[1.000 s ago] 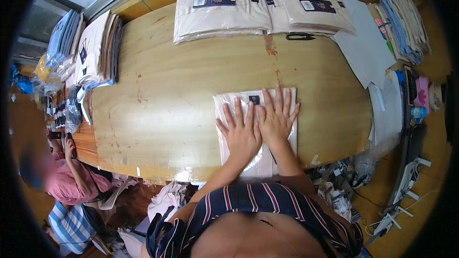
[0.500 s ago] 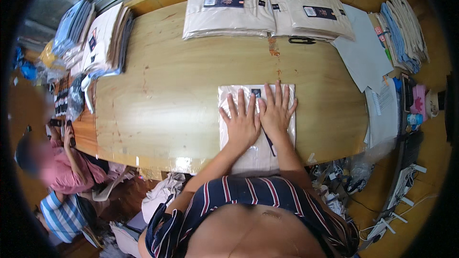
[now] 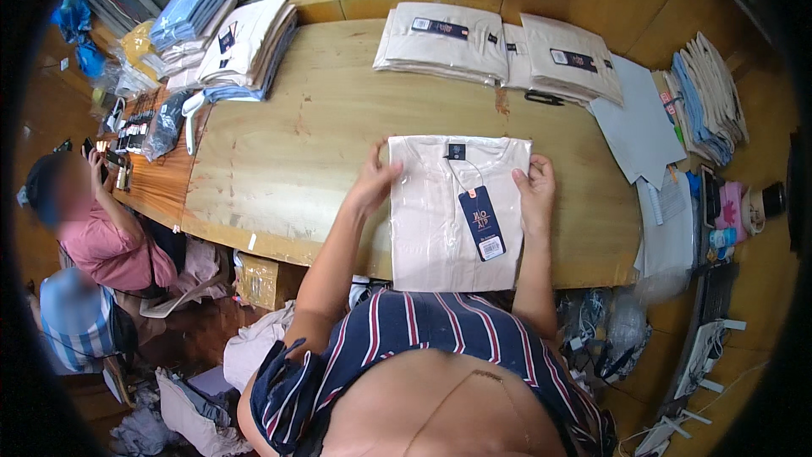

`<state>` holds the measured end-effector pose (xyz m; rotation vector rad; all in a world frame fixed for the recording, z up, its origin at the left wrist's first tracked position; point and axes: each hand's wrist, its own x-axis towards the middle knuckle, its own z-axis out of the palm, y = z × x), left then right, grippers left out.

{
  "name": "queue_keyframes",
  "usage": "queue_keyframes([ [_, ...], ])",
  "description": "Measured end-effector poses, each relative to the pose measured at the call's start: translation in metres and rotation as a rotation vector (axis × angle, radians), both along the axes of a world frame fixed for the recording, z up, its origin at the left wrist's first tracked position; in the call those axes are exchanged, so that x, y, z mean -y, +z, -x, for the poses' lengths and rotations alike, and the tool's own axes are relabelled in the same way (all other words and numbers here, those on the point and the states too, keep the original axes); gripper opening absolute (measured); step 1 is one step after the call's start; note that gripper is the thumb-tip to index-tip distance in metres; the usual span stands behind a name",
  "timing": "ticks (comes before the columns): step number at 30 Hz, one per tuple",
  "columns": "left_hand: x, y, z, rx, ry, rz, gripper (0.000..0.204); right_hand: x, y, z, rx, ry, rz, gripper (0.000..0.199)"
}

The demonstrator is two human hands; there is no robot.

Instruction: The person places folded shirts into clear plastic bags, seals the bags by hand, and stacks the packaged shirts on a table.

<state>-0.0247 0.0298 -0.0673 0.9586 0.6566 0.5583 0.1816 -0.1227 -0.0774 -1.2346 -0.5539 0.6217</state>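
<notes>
A folded cream shirt in a clear plastic bag point(image 3: 423, 228) is held up in front of me over the near edge of the table. A dark blue hang tag point(image 3: 480, 222) on a thin string lies on its front, below the small dark neck label point(image 3: 456, 151). My left hand point(image 3: 377, 176) grips the upper left side, its thumb on the front and its fingers largely hidden behind. On the upper right side, my right hand point(image 3: 536, 190) is closed on the bag in the same way.
Bagged shirt stacks point(image 3: 444, 42) line the table's far side, with scissors point(image 3: 544, 98) beside them. More folded garments point(image 3: 241, 46) stand far left; others point(image 3: 706, 101) are at the right by white paper point(image 3: 636, 114). A person in pink point(image 3: 110, 245) sits left with a phone.
My hands lay flat and spread on the bagged shirt; now they grip its two sides and have lifted it. The hang tag now shows fully. The view has shifted.
</notes>
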Motion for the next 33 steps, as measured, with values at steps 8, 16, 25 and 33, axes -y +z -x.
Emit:
queue_keyframes([
  [8, 0.023, 0.032, -0.036, 0.313, 0.374, -0.081, 0.042, 0.001, 0.129, 0.004, 0.959, -0.225, -0.154, 0.044],
  [16, -0.119, -0.007, -0.204, 0.290, 0.916, 0.201, 0.031, 0.054, 0.071, -0.016, 0.772, -0.223, 0.066, 0.048],
  [25, -0.173, 0.027, -0.224, 0.101, 0.265, 0.788, 0.047, 0.041, 0.036, 0.020, 0.528, -0.030, 0.214, 0.047],
  [33, -0.216, 0.064, -0.009, -0.236, -0.006, -0.284, 0.048, -0.138, 0.035, 0.082, 0.516, 0.382, 0.209, 0.033],
])
